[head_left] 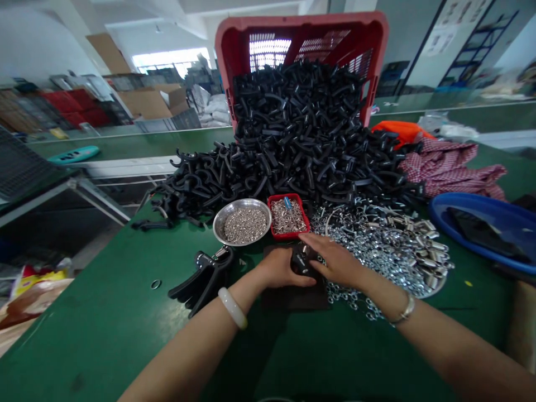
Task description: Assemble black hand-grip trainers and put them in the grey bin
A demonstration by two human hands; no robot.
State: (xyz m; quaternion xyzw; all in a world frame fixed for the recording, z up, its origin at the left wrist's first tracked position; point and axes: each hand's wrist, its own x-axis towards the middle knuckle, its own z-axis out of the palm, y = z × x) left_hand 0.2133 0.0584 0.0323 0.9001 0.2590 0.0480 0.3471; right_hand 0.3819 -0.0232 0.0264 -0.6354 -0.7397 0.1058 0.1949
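My left hand (pixel 283 269) is closed round a black plastic part (pixel 302 261) over a dark mat (pixel 293 298). My right hand (pixel 335 259) reaches over the same part from the right, its fingertips at the part's top and side; whether they pinch something small is hidden. Just behind the hands are a metal bowl (pixel 244 223) of small silver pieces and a red basket (pixel 272 223) of small metal pins with a blue item on top. A few black handles with springs (pixel 205 279) lie left of my left hand. Metal rings and springs (pixel 385 251) are heaped at the right.
A large red crate (pixel 301 22) lies tipped behind, black parts (pixel 293 145) spilling from it across the green table (pixel 104 335). At the right are a blue tray (pixel 448 209) holding a dark flat object and a checked cloth (pixel 452 164). One ring (pixel 156 284) lies at the left.
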